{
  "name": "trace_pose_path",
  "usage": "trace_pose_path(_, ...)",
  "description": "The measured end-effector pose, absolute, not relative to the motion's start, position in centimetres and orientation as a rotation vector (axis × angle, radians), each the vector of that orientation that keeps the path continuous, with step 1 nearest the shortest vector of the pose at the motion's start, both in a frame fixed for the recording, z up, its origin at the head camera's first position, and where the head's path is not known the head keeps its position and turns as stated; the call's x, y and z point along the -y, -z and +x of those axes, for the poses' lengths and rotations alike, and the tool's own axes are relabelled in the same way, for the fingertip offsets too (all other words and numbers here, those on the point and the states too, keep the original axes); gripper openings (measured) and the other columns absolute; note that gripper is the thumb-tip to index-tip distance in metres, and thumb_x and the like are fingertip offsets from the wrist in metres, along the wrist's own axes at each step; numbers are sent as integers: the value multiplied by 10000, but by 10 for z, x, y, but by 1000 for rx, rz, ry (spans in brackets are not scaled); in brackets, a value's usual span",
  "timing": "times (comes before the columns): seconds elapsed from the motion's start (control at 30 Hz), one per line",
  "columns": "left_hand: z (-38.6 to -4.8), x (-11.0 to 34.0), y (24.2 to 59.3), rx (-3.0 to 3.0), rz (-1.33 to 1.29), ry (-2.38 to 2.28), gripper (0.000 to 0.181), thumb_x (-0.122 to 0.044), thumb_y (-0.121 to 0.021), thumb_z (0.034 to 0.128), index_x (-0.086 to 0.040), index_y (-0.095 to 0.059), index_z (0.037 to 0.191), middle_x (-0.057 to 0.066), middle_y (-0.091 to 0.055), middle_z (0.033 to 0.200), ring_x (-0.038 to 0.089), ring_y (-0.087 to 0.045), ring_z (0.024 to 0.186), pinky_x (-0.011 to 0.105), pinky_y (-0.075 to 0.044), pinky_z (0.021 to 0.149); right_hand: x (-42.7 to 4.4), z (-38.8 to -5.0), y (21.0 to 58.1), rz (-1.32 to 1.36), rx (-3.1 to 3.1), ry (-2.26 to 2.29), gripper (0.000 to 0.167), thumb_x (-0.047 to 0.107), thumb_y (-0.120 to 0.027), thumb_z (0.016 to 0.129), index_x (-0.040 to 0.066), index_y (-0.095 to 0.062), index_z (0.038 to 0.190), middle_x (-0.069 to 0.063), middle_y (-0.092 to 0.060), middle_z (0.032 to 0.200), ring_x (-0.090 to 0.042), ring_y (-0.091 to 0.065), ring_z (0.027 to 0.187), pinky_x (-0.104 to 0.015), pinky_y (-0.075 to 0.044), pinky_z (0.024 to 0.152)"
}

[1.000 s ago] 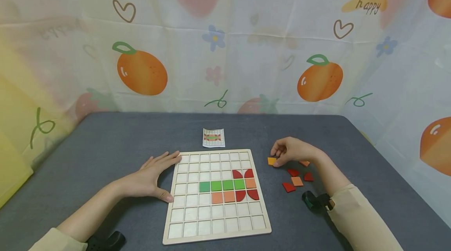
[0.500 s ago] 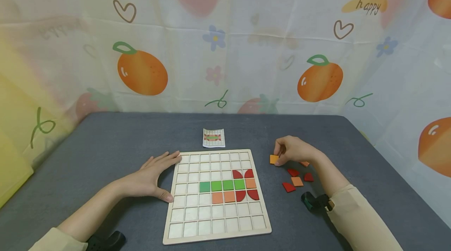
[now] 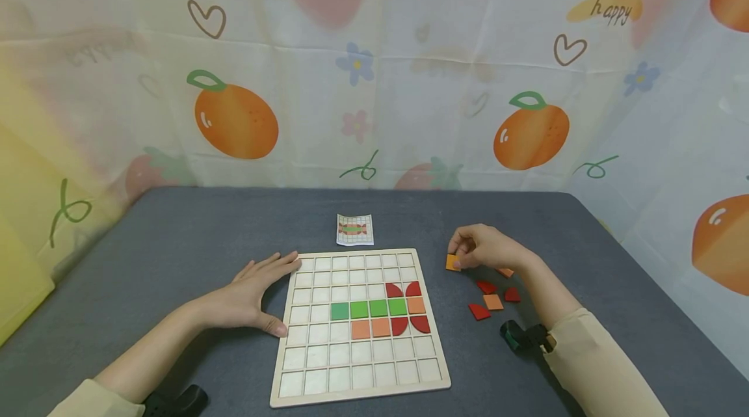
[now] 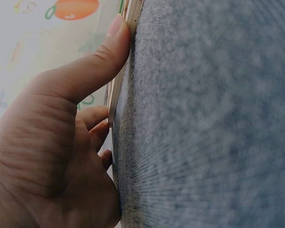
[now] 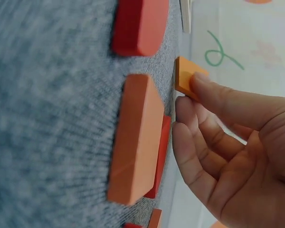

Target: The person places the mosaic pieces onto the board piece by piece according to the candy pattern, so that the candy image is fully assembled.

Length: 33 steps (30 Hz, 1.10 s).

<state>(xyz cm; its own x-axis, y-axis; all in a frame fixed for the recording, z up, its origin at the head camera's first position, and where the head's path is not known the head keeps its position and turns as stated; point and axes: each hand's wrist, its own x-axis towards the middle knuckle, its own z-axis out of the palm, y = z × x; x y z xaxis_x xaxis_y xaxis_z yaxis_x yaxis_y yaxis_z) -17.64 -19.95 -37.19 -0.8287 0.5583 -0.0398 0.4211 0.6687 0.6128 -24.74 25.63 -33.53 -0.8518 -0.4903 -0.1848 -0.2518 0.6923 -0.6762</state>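
Observation:
My right hand (image 3: pixel 484 246) pinches a yellow-orange square tile (image 3: pixel 453 262) at the right of the board. In the right wrist view the thumb lies on this tile (image 5: pixel 186 76), its fingertips underneath. The left hand (image 3: pixel 257 293) is spread along the left side of a wooden grid board (image 3: pixel 363 391), with fingertips at the upper left corner and the thumb on the edge. In the left wrist view the thumb (image 4: pixel 109 45) touches the board's side. Green squares (image 3: pixel 368 308), salmon squares (image 3: pixel 371 328) and red quarter-round pieces (image 3: pixel 412 288) sit in the grid.
Beside the right wrist lie several red pieces (image 3: pixel 480 311) and an orange square (image 3: pixel 493 302). Another orange piece (image 3: pixel 506 272) is partly covered by the right hand. A small pattern card (image 3: pixel 354 229) lies behind the board. Printed cloth (image 3: pixel 409 111) hangs behind the table.
The right hand shifts slightly to the right with the yellow-orange tile, then a little back left, and the tile tilts. The left hand and the board stay still.

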Motion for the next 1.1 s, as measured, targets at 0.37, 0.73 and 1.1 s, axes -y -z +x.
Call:
trace_pose_path(0.37,-175,200,370,-2653,797,-900,1132,-530,-844,671,-91,-294,1558,175,-200,1656,530,-98,1503,758,1,1127,-239,-244,333,-623,-2447,1069,249,114,-651,938,74,-682,1181,-89,-643,867,-188,-578,796,-323,-533,784)
trace_pose_path(0.73,-175,201,372,-2665,783,-898,1139,-553,-839,665,-88,-301,1556,168,-203,1657,520,-105,1508,748,-3,1136,-204,-239,330,-737,-2450,1093,252,144,-656,944,81,-707,1182,-115,-714,1012,-167,-667,888,-322,-593,806)
trace_pose_path(1.1,-176,200,372,-2661,795,-906,1139,-538,-846,666,-79,-301,1554,166,-196,1659,518,-94,1509,753,2,1130,-172,-236,330,-852,-2464,1052,251,149,-653,946,117,-712,1188,-52,-727,995,-143,-655,896,-311,-561,779)
